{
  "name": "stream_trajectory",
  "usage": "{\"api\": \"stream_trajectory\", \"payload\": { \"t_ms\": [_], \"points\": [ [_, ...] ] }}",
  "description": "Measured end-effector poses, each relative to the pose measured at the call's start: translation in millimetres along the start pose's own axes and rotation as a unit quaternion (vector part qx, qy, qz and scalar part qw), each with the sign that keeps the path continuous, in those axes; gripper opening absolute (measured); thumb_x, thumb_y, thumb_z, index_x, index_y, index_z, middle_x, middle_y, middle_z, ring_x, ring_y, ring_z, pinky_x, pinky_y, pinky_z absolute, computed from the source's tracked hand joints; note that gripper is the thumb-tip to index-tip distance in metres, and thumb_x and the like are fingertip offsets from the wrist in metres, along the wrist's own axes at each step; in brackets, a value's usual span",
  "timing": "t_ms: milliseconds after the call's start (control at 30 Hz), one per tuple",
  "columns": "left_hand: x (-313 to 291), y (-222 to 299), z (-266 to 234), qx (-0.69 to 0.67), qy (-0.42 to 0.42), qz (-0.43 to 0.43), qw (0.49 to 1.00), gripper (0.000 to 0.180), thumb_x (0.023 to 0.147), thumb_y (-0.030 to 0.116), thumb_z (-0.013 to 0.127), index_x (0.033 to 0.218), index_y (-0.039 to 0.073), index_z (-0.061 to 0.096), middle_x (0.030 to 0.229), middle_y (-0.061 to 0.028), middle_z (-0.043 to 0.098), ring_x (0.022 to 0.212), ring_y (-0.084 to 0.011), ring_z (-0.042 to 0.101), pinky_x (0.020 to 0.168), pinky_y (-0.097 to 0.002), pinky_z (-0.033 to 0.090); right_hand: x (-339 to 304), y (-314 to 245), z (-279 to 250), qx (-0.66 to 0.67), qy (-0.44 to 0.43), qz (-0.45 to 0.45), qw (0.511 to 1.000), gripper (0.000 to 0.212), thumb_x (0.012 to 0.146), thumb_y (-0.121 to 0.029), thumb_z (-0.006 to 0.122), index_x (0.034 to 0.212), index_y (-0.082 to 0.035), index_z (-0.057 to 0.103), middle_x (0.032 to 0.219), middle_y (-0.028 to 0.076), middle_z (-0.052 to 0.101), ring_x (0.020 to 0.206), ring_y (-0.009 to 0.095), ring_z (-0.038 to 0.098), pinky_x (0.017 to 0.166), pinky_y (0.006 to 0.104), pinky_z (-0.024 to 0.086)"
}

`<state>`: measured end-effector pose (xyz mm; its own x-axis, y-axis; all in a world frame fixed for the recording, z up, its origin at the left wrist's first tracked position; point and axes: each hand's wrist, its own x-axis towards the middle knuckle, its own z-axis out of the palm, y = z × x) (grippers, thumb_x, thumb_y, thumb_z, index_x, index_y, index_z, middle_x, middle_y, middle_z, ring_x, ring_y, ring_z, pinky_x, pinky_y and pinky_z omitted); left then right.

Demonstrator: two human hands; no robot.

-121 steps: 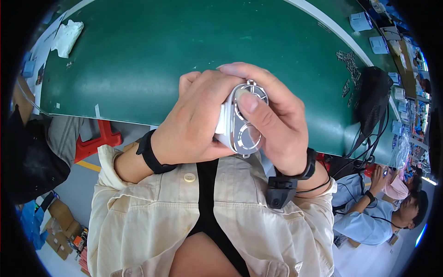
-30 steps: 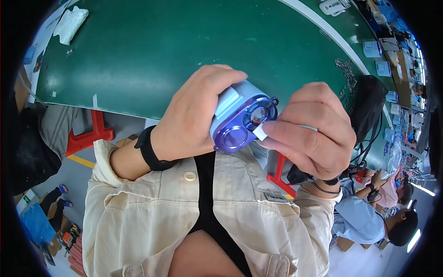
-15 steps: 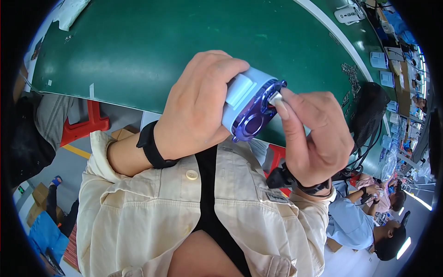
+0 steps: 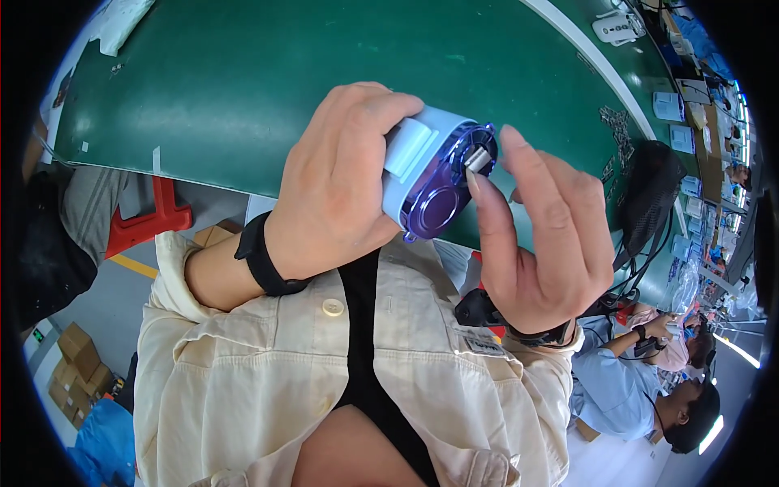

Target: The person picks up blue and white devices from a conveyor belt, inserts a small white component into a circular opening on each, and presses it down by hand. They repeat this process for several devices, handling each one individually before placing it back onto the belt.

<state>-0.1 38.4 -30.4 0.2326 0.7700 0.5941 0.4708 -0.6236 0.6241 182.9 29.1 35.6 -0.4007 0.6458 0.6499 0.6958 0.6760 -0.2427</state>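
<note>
Green bench (image 4: 235, 81): open surface beyond the hands. Left hand (image 4: 337, 174): grip clasped around blue device (image 4: 422, 154), above bench's near edge. Right hand (image 4: 556, 231): grip spread beside it. Pocket label (image 4: 484, 346): illegible. Silver piece (image 4: 478, 160): at device's round opening.

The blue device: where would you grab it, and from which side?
Probably around its light blue body, from the left, as the left hand does: its rounded sides suit a wrapped grip, and this hold avoids the glossy purple face, turned toward the right hand, where a small silvery piece sits.
</note>
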Motion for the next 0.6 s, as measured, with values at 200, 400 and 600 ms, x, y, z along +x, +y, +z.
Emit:
{"api": "stream_trajectory", "payload": {
  "t_ms": [200, 400, 600],
  "points": [
    [0.9, 0.7, -1.7, -0.007, -0.003, -0.01, 1.0, 0.068, 0.066, 0.01, 0.084, 0.122, 0.003, 0.044, 0.114, -0.0202, 0.056, 0.097, -0.0326, 0.06, 0.081, -0.0372, 0.05, 0.1, 1.1, 1.7, 0.04, -0.003, -0.007, 0.999, 0.032, 0.067, 0.009, 0.074, 0.098, 0.004, 0.07, 0.084, 0.012, 0.066, 0.062, 0.019, 0.056, 0.054, 0.0273, 0.046],
    [3.1, -0.8, 5.9, 0.0, 0.051, 0.013, 0.999, 0.059, 0.062, 0.006, 0.077, 0.114, 0.0, 0.049, 0.097, -0.0183, 0.055, 0.086, -0.0357, 0.057, 0.071, -0.0379, 0.048, 2.3, -13.9, -1.6, 0.004, -0.033, 0.073, 0.997, 0.03, 0.067, 0.01, 0.072, 0.096, 0.005, 0.07, 0.081, 0.013, 0.066, 0.058, 0.017, 0.056, 0.051, 0.0263, 0.044],
    [-0.5, -4.7, 2.5, 0.044, 0.014, 0.009, 0.999, 0.065, 0.067, 0.009, 0.083, 0.12, 0.001, 0.045, 0.11, -0.02, 0.056, 0.097, -0.0319, 0.059, 0.082, -0.0354, 0.049, 5.3, -22.7, -1.1, -0.135, -0.089, -0.023, 0.987, 0.027, 0.074, 0.007, 0.067, 0.102, 0.006, 0.069, 0.078, 0.014, 0.065, 0.057, 0.018, 0.056, 0.052, 0.0257, 0.044]
  ]
}}
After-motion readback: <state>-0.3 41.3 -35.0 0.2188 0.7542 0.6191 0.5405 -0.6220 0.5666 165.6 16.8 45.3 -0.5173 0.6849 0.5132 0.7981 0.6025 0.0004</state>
